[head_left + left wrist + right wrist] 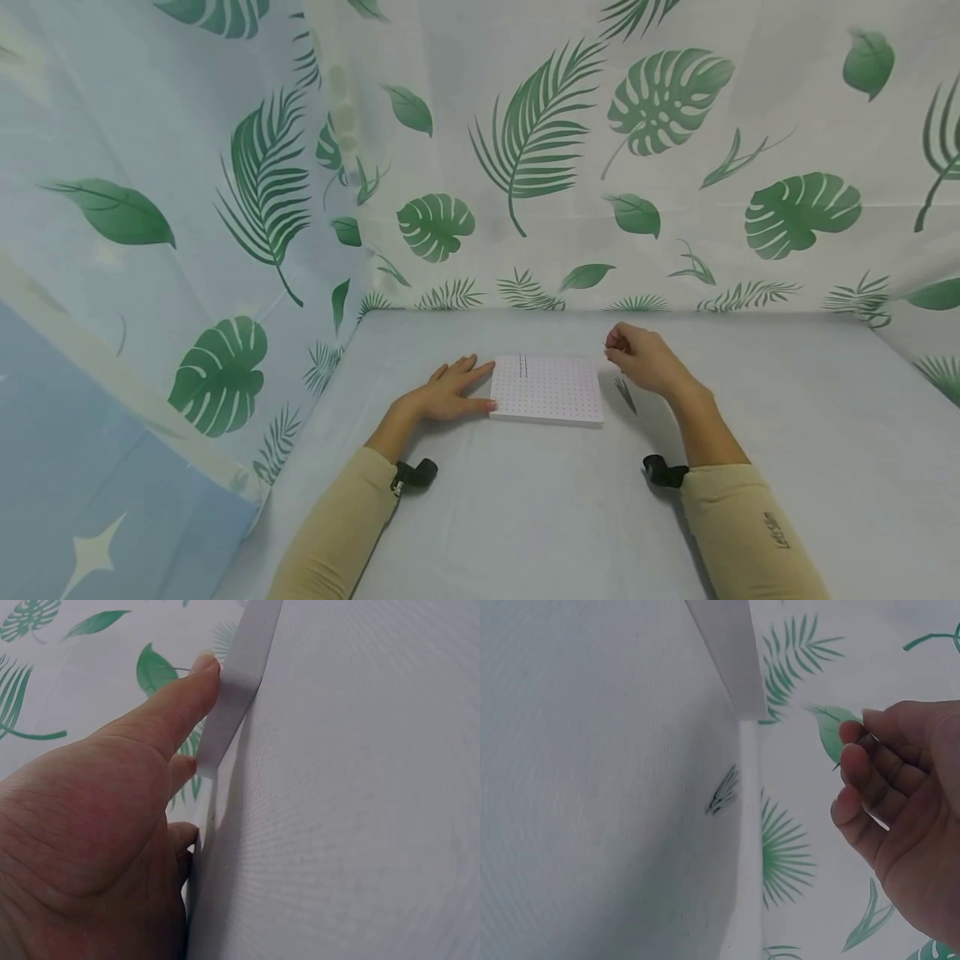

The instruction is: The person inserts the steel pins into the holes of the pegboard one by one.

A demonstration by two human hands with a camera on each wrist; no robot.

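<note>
One pin (836,767) pinched in right hand (643,360): thin, may slip. Left hand (450,393), fingers spread, could push board (547,390) right.

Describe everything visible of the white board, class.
The board is a rectangular white slab with rows of small dots, pinkish towards the right; its material is unclear. It lies flat on the table. Thin dark lines, perhaps pins, show at its far side, left of centre. The left hand touches its left edge.
</note>
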